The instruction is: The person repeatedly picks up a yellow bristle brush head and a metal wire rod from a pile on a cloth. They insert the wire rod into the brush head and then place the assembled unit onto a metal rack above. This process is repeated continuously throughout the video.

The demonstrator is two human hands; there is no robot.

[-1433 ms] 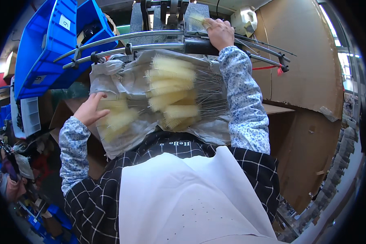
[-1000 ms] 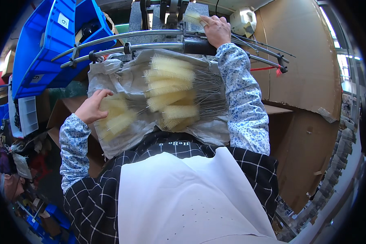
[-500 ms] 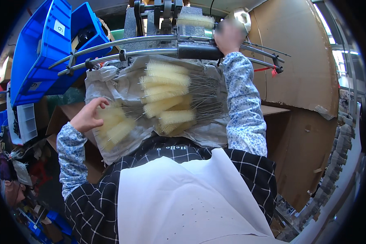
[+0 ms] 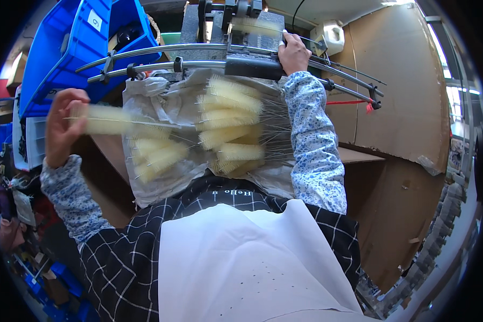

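Note:
My left hand [image 4: 63, 126], smeared by motion, is closed round the bristle end of a cream tube brush [image 4: 104, 120]; its twisted wire stem points right. Below it lies a small group of similar brushes [image 4: 158, 157] on a grey cloth. A larger pile of cream brushes [image 4: 231, 110] rests in the middle, wire stems toward the right. My right hand [image 4: 294, 53] is closed on the right end of the machine's black carriage [image 4: 254, 66]. Just left of its fingertips, another brush [image 4: 256, 27] sits in the machine, its bristles blurred.
Two steel rails [image 4: 198, 64] cross in front of me. Blue bins [image 4: 72, 56] stand at the left, tilted. A cardboard sheet [image 4: 392, 80] rises on the right, near a white plastic jug [image 4: 334, 36]. A red cord [image 4: 349, 102] hangs by the rails' right end.
My left hand has moved left and up from the small group and now holds a brush. My right hand has slid slightly left relative to the rails with the carriage.

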